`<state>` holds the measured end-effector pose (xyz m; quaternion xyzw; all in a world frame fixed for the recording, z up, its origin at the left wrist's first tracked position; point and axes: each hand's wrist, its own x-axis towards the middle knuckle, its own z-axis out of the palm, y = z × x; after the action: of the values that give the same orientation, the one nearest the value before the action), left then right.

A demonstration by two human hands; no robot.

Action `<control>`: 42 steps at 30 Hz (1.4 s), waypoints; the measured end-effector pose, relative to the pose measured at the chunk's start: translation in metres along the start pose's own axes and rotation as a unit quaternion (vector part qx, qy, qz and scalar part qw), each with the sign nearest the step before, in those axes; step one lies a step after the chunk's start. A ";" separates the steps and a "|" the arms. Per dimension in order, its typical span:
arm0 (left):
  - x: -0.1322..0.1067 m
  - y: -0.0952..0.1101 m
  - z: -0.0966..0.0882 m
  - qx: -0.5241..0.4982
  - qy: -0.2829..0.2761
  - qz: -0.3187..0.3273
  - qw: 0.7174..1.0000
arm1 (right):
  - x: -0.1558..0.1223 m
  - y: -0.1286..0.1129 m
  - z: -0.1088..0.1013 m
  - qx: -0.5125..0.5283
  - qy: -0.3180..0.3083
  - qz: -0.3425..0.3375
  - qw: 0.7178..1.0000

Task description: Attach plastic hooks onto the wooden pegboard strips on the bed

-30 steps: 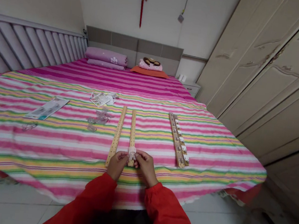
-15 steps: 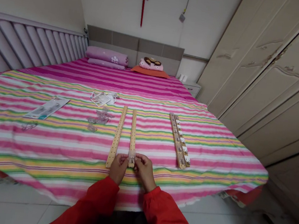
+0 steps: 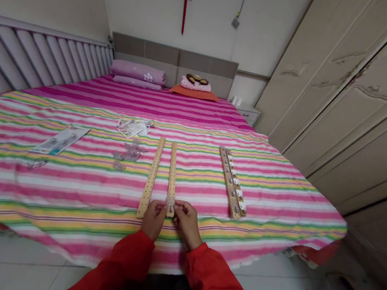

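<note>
My left hand (image 3: 154, 218) and my right hand (image 3: 186, 219) are both closed, pinching the two sides of a small clear plastic piece with a shiny metal part (image 3: 170, 203). The piece lies over the near end of a narrow wooden strip with holes (image 3: 172, 170), which rests on the bed. Just left of it, beside my left hand, lies a second, wider perforated wooden strip (image 3: 150, 179). Farther left is a loose pile of similar clear plastic pieces (image 3: 131, 151). My fingertips partly cover the piece's edges.
To the right lie two strips side by side, one bearing clear pieces (image 3: 229, 182), the other white round pieces (image 3: 236, 181). Flat packaging (image 3: 62, 140), thin metal wire pieces (image 3: 38, 162) and crumpled clear wrappers (image 3: 132, 128) lie left on the striped cloth (image 3: 99, 220). A wardrobe (image 3: 354, 99) stands right.
My hands stay nearly in place at the strip's near end. The clear piece looks slightly flatter against the strip; nothing else has visibly moved.
</note>
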<state>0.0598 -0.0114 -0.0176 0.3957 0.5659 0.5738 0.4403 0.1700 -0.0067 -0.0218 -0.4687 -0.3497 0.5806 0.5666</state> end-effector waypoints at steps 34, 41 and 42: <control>-0.004 0.047 -0.010 -0.049 -0.123 -0.112 0.985 | 0.007 -0.061 -0.019 0.059 -0.062 0.023 0.996; -0.006 0.034 0.001 -0.182 -0.017 -0.188 0.965 | -0.007 -0.026 -0.011 0.082 -0.035 0.032 0.996; -0.007 0.031 0.002 -0.183 -0.011 -0.182 0.966 | -0.009 -0.024 -0.009 0.080 -0.041 0.026 0.996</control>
<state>0.0623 -0.0162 0.0137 0.2050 0.5087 0.5731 0.6089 0.1854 -0.0140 -0.0005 -0.4067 -0.3124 0.6401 0.5721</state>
